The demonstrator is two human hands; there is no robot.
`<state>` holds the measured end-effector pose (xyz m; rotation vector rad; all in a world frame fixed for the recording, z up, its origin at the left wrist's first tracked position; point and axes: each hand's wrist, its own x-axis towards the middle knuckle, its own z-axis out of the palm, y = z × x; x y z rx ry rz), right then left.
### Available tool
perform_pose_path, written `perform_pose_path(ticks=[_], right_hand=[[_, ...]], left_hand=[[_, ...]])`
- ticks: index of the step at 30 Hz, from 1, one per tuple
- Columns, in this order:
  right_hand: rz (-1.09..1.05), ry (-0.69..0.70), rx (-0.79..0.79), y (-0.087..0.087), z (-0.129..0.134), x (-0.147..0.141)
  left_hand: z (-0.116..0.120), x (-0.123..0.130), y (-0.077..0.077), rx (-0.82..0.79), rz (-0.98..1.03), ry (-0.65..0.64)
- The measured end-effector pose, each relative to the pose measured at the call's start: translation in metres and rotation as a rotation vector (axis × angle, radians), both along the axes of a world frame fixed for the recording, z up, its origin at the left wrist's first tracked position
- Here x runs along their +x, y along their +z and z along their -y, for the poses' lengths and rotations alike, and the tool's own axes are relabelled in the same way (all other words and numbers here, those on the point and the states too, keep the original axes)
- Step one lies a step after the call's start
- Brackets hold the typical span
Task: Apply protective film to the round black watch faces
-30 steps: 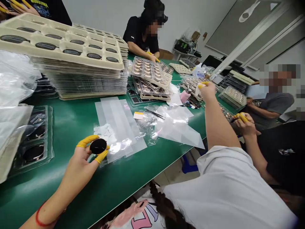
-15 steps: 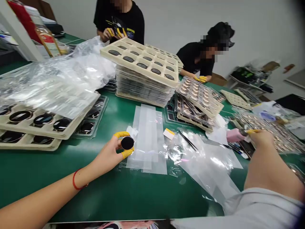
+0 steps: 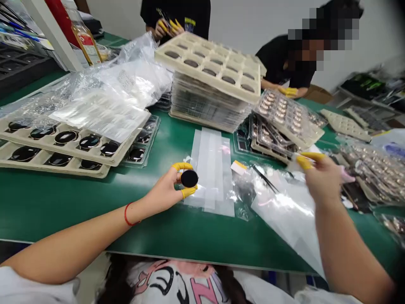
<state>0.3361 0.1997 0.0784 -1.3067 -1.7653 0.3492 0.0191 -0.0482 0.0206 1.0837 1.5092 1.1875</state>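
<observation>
In my left hand (image 3: 164, 188), thumb and fingers in yellow finger cots grip a round black glass disc (image 3: 189, 179) by its edge, its dark face toward me. The disc is above the left edge of some translucent film strips (image 3: 210, 177) on the table. My right hand (image 3: 324, 179), blurred by motion, also wears yellow finger cots. Its fingertips are pinched on a small white wipe (image 3: 295, 164), over the plastic bags. Partly hidden behind that hand is a pink bottle (image 3: 347, 174). Black tweezers (image 3: 265, 179) lie between my hands.
Cream trays with black discs (image 3: 72, 145) are stacked at left under clear plastic bags (image 3: 136, 80). A tall tray stack (image 3: 209, 101) stands behind the strips. Trays of copper-coloured parts (image 3: 284, 112) fill the right. Two co-workers sit across the green table (image 3: 158, 234).
My right hand has drawn left, away from the pink bottle, with the white wipe at its fingertips. The left hand still holds the disc beside the strips. The view has shifted.
</observation>
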Motion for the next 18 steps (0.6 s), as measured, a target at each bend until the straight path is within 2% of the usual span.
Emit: perform_pose_path(ticks=[3, 5, 8, 10, 12, 18], right_hand=[[0.081, 0.396, 0.051, -0.031, 0.082, -0.057], [0.115, 0.651, 0.134, -0.040, 0.131, -0.100], [0.217, 0.799, 0.225, -0.042, 0.175, -0.141], [0.279, 0.819, 0.305, -0.044, 0.185, -0.152], [0.282, 0.792, 0.376, -0.047, 0.185, -0.157], [0.109, 0.644, 0.463, -0.053, 0.171, -0.161]], left_hand=[[0.005, 0.005, 0.002, 0.058, -0.026, -0.027], [0.008, 0.008, 0.003, 0.084, -0.044, -0.048], [0.012, 0.010, 0.004, 0.129, -0.068, -0.088], [0.014, 0.010, 0.004, 0.156, -0.098, -0.121], [0.016, 0.010, 0.004, 0.165, -0.143, -0.130], [0.014, 0.011, 0.003, 0.241, -0.141, -0.037]])
